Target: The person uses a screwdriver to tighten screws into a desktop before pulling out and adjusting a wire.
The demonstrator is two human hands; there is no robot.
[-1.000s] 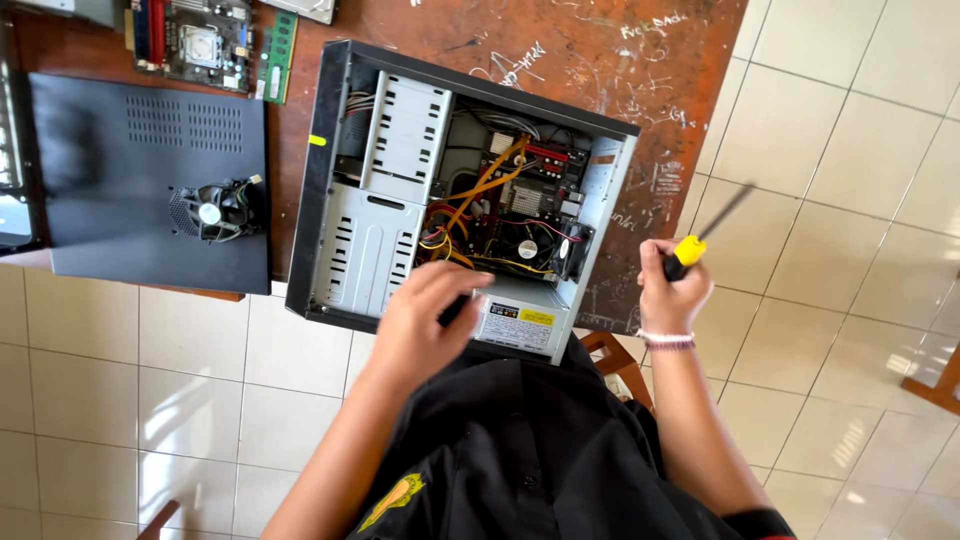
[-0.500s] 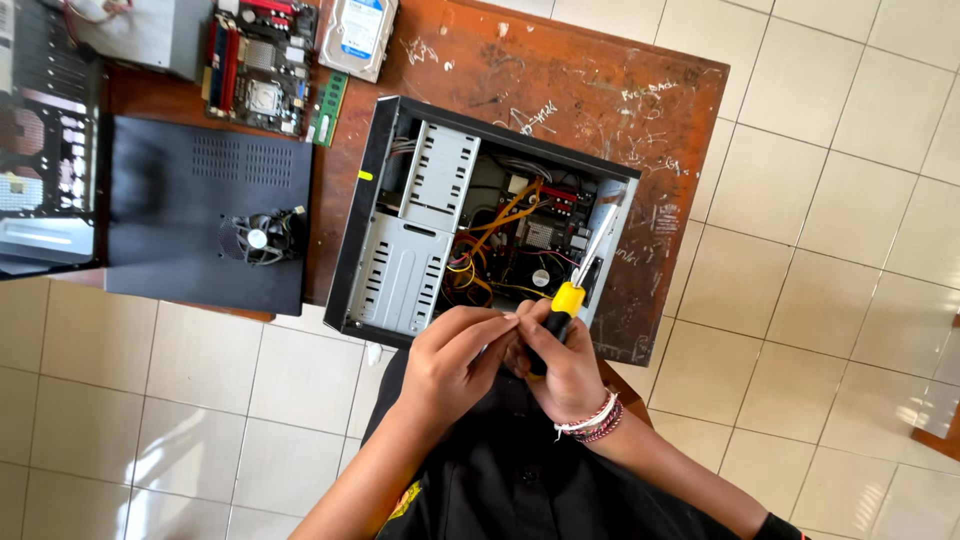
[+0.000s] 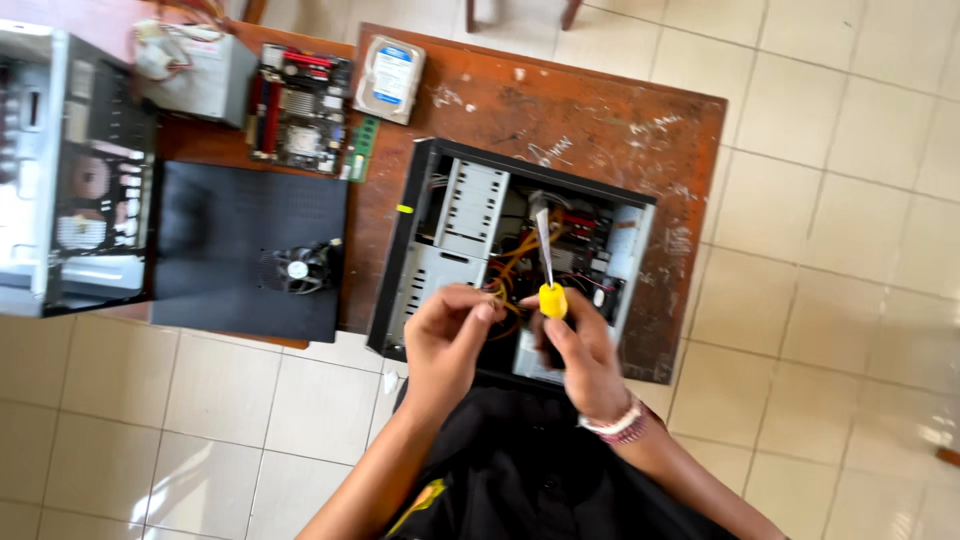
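Gripping the yellow-handled screwdriver (image 3: 546, 270) over the open computer case (image 3: 515, 265), the right hand (image 3: 580, 350) should steady it; left hand (image 3: 445, 335) pinches something small.

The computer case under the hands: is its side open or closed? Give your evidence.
Open. The computer case lies flat with no side panel; its drive bays and orange cables show.

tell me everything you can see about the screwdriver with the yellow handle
The screwdriver has a short, rounded yellow handle that looks like plastic and a slim, shiny metal shaft. It stands nearly upright in the picture, handle toward the person, shaft pointing away over the open computer case. The right hand holds it by the handle; the left hand is close beside it, fingertips near the handle. The tip is too small to tell its type.
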